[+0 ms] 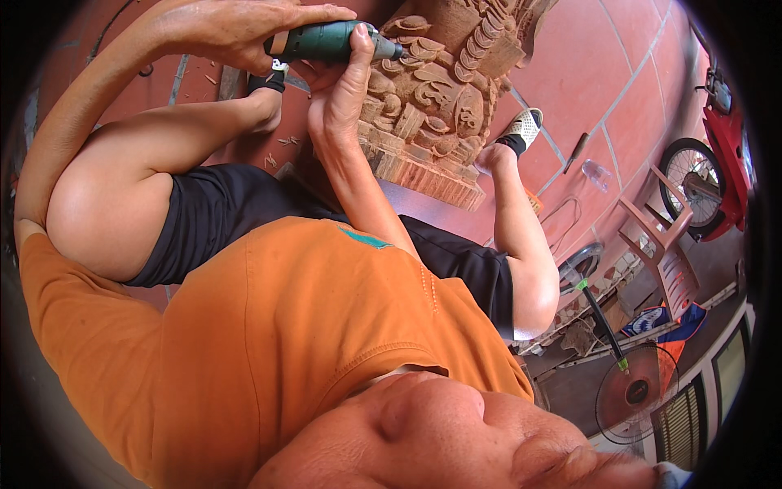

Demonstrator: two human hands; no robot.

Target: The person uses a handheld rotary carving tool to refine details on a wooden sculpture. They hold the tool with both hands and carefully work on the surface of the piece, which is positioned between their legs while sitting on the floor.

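Observation:
A dark green rotary tool (319,42) lies across both my hands, its tapered nose pointing right at a carved wooden block. My left hand (232,34) closes round the rear end, with one finger stretched along the top of the casing. From below, my right hand (338,102) grips the front part, its thumb laid over the casing. The brown wooden block (432,94) stands between my legs, covered in deep relief of scrolls and overlapping scales, with a plain base. The tool's tip is at the carving's left side; whether it touches the wood I cannot tell.
Wood chips (270,161) lie on the red tiled floor (570,73). To the right are a slim dark-handled tool (577,151), a clear plastic container (596,175), a brownish plastic chair (664,253), a standing fan (638,391) and a red motorbike (727,163).

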